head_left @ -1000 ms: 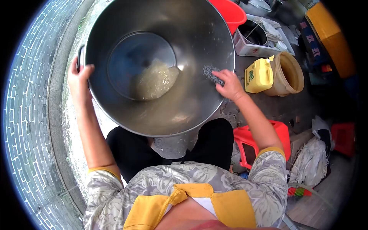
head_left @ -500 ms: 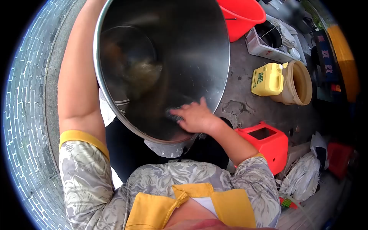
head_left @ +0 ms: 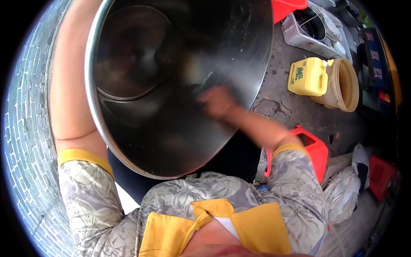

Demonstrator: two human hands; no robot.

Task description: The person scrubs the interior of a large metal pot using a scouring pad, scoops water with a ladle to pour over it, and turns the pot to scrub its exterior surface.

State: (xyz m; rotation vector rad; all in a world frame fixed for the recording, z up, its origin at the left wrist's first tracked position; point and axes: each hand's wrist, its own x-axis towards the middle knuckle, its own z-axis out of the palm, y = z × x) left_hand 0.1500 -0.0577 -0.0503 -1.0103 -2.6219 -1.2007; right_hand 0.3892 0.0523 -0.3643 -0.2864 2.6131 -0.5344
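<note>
A large, deep stainless steel pot (head_left: 171, 141) lies tilted over my lap with its mouth toward me. My right hand (head_left: 218, 102) is inside it, against the inner wall on the right, blurred by motion. Its fingers press a greyish scouring pad, probably steel wool, which is smeared and mostly covered now. Along the pot's left side stretches my left arm (head_left: 75, 94); the hand lies beyond the top edge of the view.
To the right, a yellow jug (head_left: 307, 77) stands by a beige bucket (head_left: 346, 85). Behind them is a white crate (head_left: 302, 40) with pots. A red plastic stool (head_left: 317, 156) sits near my right elbow, with white plastic sacks (head_left: 342, 195) beyond. A brick-patterned surface (head_left: 25, 141) runs along the left.
My right hand has moved up and deeper along the inner wall. The pot has come nearer and shifted, its rim now lower and wider in view.
</note>
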